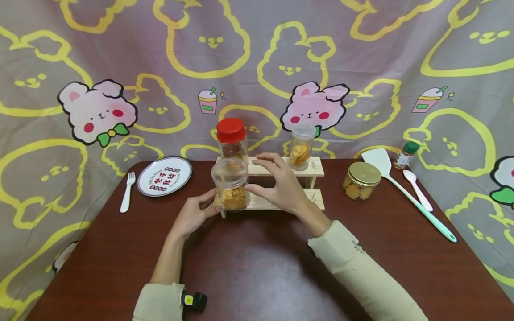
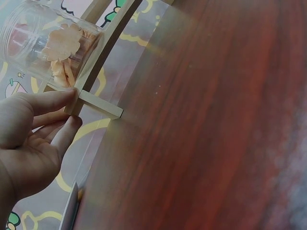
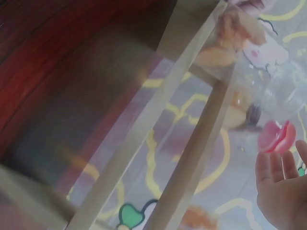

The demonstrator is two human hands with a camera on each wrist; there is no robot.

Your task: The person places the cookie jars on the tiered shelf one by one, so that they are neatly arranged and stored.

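A two-step wooden rack (image 1: 315,196) stands at the table's far side. On its lower step, at the left end, sits a clear jar of cookies (image 1: 234,196) with a transparent top. My left hand (image 1: 194,218) pinches the end of that step between thumb and fingers, plainest in the left wrist view, where the rack's wooden bar (image 2: 106,52) runs past the jar. Just right of the jar, my right hand (image 1: 283,187) is held with fingers extended and apart, seemingly holding nothing. Behind stands a red-lidded jar (image 1: 231,131); another clear jar (image 1: 300,149) occupies the upper step's right.
To the left lie a white fork (image 1: 127,192) and a round plate (image 1: 164,176). On the right are a gold-lidded cookie jar (image 1: 361,180), a spatula (image 1: 417,200), a white spoon (image 1: 418,191) and a green-capped bottle (image 1: 406,155). A patterned cloth (image 1: 249,53) hangs behind the table.
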